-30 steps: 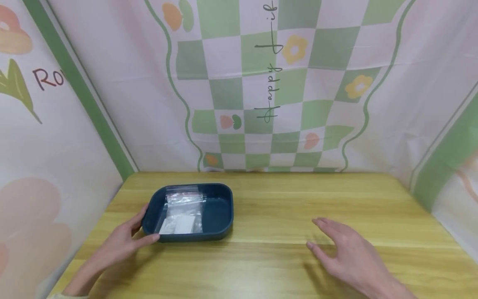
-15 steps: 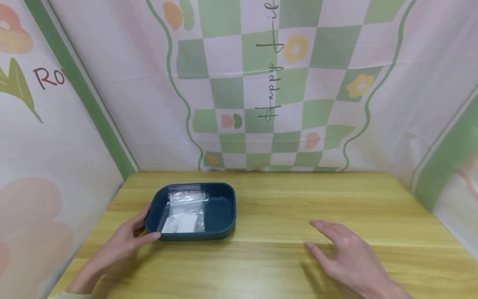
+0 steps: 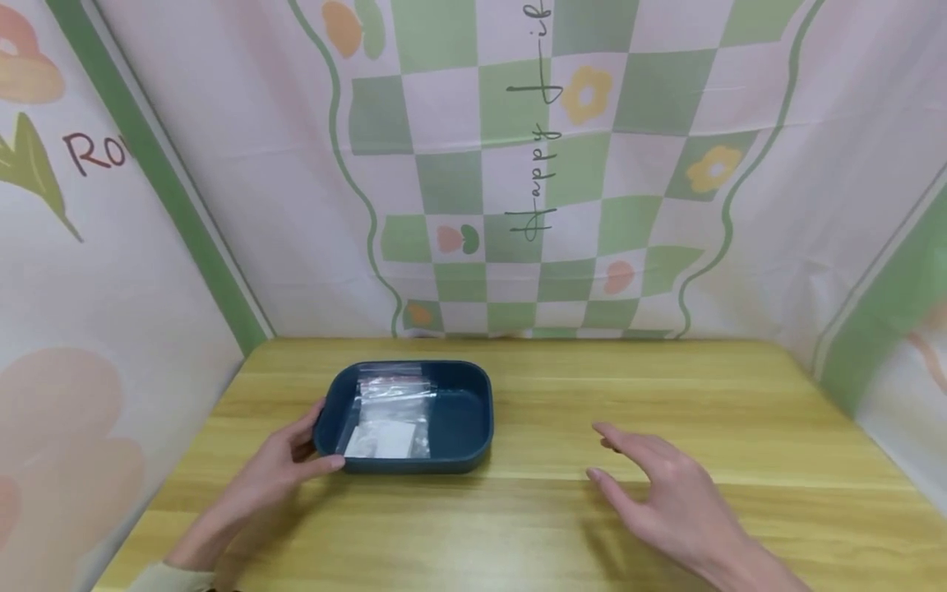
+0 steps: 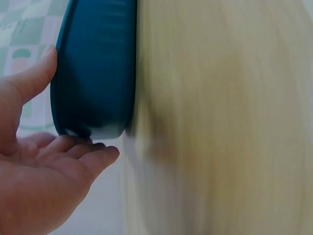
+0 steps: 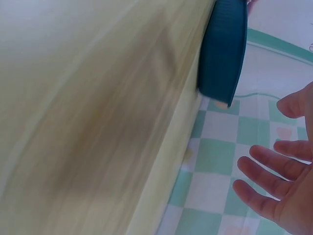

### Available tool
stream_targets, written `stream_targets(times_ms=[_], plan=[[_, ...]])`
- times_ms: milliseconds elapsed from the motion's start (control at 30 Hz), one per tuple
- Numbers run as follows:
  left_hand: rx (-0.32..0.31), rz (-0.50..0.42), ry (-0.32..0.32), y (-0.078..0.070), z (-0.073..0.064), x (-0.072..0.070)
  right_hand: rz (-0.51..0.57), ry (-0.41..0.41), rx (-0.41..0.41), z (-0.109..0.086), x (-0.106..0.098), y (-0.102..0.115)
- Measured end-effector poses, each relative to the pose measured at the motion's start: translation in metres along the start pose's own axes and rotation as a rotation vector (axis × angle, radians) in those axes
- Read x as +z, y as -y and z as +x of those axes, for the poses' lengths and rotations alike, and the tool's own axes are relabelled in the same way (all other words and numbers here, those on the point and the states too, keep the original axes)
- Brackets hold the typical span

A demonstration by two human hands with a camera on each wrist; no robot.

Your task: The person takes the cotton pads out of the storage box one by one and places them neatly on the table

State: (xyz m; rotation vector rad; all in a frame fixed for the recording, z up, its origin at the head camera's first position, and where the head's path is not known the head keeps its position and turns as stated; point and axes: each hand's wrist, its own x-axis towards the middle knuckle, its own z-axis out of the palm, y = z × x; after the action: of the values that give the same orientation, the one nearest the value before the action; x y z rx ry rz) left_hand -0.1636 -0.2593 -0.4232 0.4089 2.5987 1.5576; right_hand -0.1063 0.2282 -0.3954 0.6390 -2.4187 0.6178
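Note:
A dark blue, rounded rectangular plastic box (image 3: 462, 415) rests on the wooden table, left of the middle. Inside it, on the left, lie clear zip-lock bags (image 3: 392, 403) with flat white pieces (image 3: 394, 440) at their near end. My left hand (image 3: 277, 469) holds the box at its left end, thumb at the near front corner and fingers against the end wall. The left wrist view shows the thumb (image 4: 36, 78) at the rim and fingertips at the box's end. My right hand (image 3: 669, 493) hovers over the table to the right, fingers spread and apart from the box, holding nothing.
The wooden table (image 3: 547, 526) reaches back to a hanging cloth (image 3: 518, 189) with green-and-white checks and flowers. Printed cloth walls (image 3: 66, 312) stand at the left and right sides. Table surface lies between the box and my right hand.
My left hand has slid the box with its bags to the right. My right hand has shifted slightly left, its fingers still spread.

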Motion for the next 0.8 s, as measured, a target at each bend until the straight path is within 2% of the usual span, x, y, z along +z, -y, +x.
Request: stream_targets(times_ms=[200,333,467,533,633,800], plan=[[-0.047,-0.058,-0.045,-0.010,0.003,0.017,0.091,0.051,0.027,0.019,0.005,0.009],[-0.052,-0.118,-0.043,-0.010,0.003,0.019,0.180,0.142,0.129,0.039,0.005,0.017],[-0.051,-0.183,-0.029,-0.007,0.003,0.017,0.302,0.248,0.243,0.067,0.005,0.024],[-0.050,-0.213,-0.021,-0.006,0.004,0.016,0.358,0.286,0.269,0.083,0.008,0.025],[-0.048,-0.251,-0.015,-0.003,0.007,0.018,0.412,0.330,0.284,0.107,0.015,0.027],[-0.062,-0.275,-0.002,-0.002,0.011,0.019,0.444,0.380,0.263,0.137,0.035,0.034]])
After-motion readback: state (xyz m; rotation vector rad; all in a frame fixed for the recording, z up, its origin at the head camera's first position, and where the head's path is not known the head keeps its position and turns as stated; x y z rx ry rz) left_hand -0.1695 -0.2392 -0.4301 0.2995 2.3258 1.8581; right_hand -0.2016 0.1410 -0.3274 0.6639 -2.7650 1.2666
